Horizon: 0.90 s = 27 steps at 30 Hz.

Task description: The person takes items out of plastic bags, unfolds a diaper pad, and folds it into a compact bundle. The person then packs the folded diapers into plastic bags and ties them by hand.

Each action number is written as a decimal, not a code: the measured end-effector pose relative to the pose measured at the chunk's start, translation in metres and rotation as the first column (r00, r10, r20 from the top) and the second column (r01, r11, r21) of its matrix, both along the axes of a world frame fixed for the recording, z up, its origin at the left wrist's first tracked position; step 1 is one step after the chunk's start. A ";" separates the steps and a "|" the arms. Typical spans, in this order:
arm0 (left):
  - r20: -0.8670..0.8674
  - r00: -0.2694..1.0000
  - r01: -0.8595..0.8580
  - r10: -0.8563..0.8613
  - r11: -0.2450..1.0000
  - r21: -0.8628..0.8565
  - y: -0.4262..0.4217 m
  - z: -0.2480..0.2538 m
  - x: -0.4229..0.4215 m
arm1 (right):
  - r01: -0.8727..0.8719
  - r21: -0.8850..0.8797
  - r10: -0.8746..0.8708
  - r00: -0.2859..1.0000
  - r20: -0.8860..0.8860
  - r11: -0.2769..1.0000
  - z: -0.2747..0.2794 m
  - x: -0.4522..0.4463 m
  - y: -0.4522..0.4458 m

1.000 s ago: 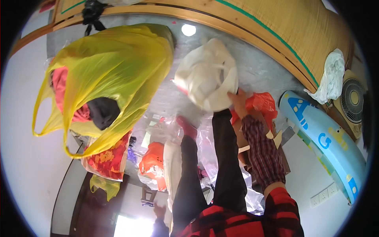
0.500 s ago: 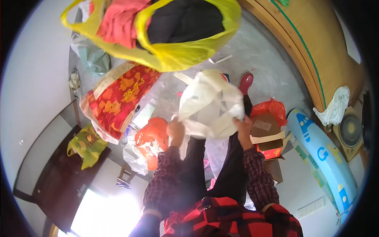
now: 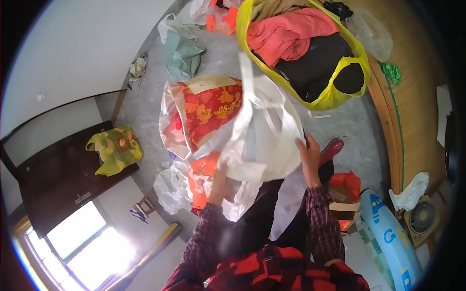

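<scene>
A white tote bag [image 3: 264, 140] with loose straps hangs spread between my two hands, its mouth gaping. My left hand [image 3: 219, 184], slightly blurred, is closed on the bag's left edge, right beside an orange-red plastic bag [image 3: 200, 177]. On the opposite edge, my right hand [image 3: 309, 154] grips the white fabric with its thumb and fingers. Just beyond the tote stands a red patterned sack [image 3: 211, 111] with yellow print. Farther up and to the right, a yellow plastic bag [image 3: 326, 103] is stuffed with pink and dark clothes.
Clear plastic bags [image 3: 170, 186] lie left of my legs. A yellow-green bag [image 3: 116, 149] rests on dark furniture [image 3: 53, 169]. Right of me are a cardboard box [image 3: 343, 208], a blue inflatable [image 3: 391, 233] and a fan [image 3: 421, 218]. A wooden bed edge [image 3: 388, 121] curves along the right.
My view has swung, so the yellow bag appears farther right and the red sack nearer the middle. Both hands keep hold of the tote, which has tilted and opened out more.
</scene>
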State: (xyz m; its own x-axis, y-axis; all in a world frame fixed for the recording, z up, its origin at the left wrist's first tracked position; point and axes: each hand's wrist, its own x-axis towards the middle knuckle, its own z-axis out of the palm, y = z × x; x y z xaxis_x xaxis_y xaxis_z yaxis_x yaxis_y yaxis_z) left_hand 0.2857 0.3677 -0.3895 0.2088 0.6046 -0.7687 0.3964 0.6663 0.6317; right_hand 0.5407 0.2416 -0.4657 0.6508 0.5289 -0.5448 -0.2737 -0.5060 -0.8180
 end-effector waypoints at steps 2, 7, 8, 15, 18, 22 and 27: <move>-0.001 0.966 0.245 -0.257 0.918 0.311 0.015 -0.003 -0.016 | -0.034 0.161 0.032 0.999 0.017 0.986 0.038 0.020 0.047; -0.786 0.572 0.817 -0.235 0.244 0.522 0.077 0.043 0.032 | -0.208 0.416 -0.042 0.854 0.518 0.885 0.105 0.016 0.101; -0.818 0.527 0.850 -0.232 0.160 0.502 0.096 0.064 0.056 | -0.160 0.480 -0.021 0.937 0.350 0.863 0.128 0.016 0.091; 0.512 0.704 0.113 -0.491 0.790 0.602 0.250 0.005 0.093 | -0.211 0.179 0.081 0.833 0.548 0.961 0.064 0.009 -0.033; 0.652 0.559 -0.484 0.512 0.840 -0.245 0.157 0.083 0.167 | -0.094 -0.015 0.087 0.839 0.538 0.995 0.026 0.019 -0.126; 0.560 0.824 0.063 -0.088 0.996 0.064 0.139 -0.045 0.099 | 0.146 -0.146 -0.054 0.862 0.503 0.978 -0.011 0.055 -0.242; 0.003 1.000 -0.006 0.007 0.939 -0.345 -0.022 -0.009 0.147 | 0.521 -0.304 -0.278 0.764 0.582 0.798 -0.098 0.117 -0.377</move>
State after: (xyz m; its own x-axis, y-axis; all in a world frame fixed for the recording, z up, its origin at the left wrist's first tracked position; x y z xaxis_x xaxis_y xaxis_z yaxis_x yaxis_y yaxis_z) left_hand 0.4331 0.3452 -0.3982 0.2091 0.3041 -0.9294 0.3893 0.8460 0.3644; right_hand 0.6579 -0.1350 -0.5639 0.9800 -0.0506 -0.1925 -0.1618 -0.7657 -0.6225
